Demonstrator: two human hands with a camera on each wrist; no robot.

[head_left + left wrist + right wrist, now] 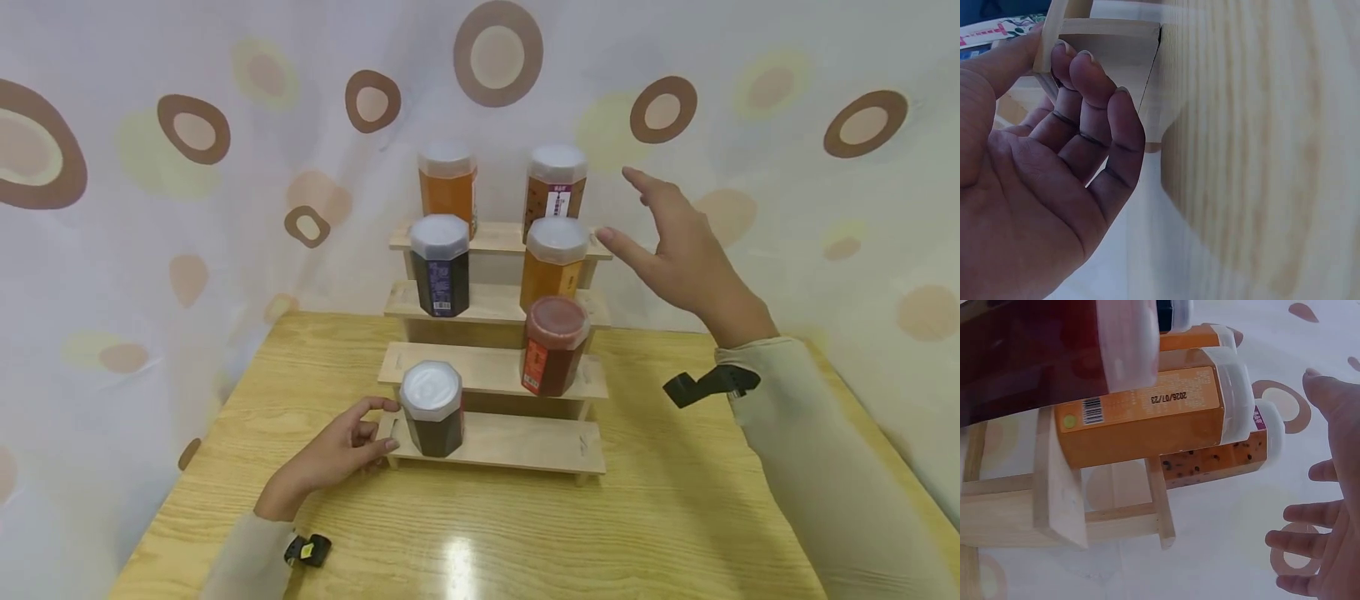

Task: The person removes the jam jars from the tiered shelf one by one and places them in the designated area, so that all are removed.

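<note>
The left hand (pixel 337 454) rests on the table (pixel 675 517) with its fingers (pixel 1094 94) loosely curled, touching the left end of the wooden rack (pixel 517 442) right beside the dark jar (pixel 432 408) on the lowest step; it grips nothing. One step up stands a red jar (pixel 553 346). Farther back, the right hand (pixel 678 250) is up in the air with its fingers spread wide, near the orange jar (pixel 553 262) and the seed jar (pixel 555 187) but not touching them.

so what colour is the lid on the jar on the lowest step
White, on the dark jar by the left hand; head view shows it best.
</note>
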